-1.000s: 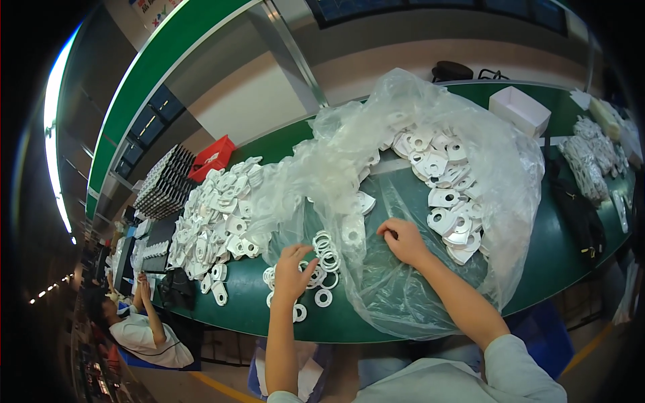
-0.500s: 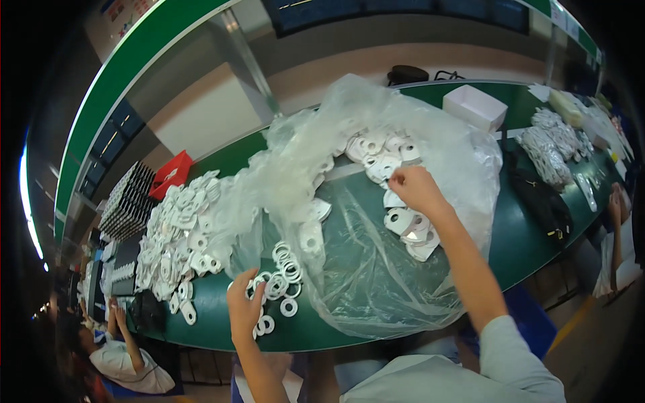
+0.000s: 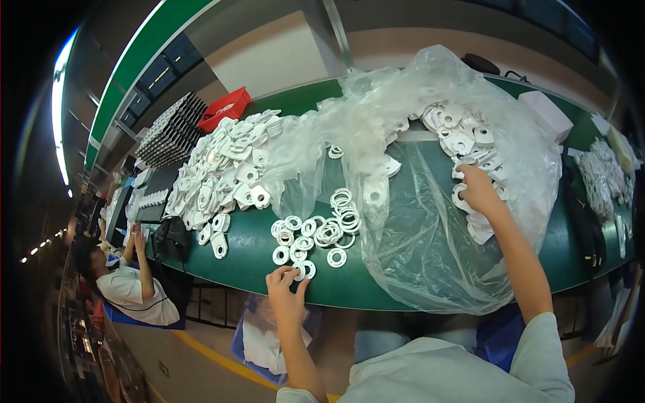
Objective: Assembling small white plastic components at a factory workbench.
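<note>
Near the front edge of the green table [image 3: 329,287], my left hand [image 3: 287,300] holds its thumb and fingers apart, fingertips at a loose white ring [image 3: 312,271]. Farther toward the right end, my right hand [image 3: 478,191] has its fingers drawn narrow at the white holed plates [image 3: 460,142]; I cannot tell whether they grip one. Translucent plastic film [image 3: 430,272] spreads between my hands to the front edge.

I face a green table [image 3: 346,287], with a bright light tube [image 3: 57,114] and dark windows [image 3: 160,72] to my left and a yellow-striped floor [image 3: 191,373] below.
</note>
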`<action>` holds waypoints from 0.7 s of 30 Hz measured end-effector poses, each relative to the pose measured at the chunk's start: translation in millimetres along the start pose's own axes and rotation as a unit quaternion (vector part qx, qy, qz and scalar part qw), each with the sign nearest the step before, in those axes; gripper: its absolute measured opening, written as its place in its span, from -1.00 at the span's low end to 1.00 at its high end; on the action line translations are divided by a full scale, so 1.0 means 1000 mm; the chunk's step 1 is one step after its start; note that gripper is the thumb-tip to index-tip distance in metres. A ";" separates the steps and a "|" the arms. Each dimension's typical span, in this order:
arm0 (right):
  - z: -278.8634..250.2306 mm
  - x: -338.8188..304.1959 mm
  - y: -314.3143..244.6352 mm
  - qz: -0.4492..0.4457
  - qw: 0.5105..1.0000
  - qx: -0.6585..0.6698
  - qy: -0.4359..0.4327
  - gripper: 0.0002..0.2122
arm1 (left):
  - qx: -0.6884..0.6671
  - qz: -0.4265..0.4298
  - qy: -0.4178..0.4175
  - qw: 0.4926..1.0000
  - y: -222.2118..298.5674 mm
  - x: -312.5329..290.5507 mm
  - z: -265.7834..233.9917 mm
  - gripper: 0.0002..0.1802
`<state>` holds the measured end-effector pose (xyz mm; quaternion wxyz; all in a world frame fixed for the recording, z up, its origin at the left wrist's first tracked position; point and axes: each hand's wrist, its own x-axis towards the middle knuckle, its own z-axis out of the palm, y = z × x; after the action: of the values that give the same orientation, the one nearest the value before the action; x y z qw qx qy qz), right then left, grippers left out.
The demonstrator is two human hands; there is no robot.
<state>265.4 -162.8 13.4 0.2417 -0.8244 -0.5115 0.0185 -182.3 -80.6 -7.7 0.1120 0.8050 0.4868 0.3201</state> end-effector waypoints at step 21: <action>0.033 -0.073 -0.114 0.052 0.740 0.644 -0.189 -0.72 | -0.372 0.020 0.033 0.928 0.152 0.040 0.084 -0.78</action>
<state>126.6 -171.6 15.5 0.6119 -0.4775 -0.3694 0.5110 -8.6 -111.4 18.9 0.3801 0.7043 0.3199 0.5070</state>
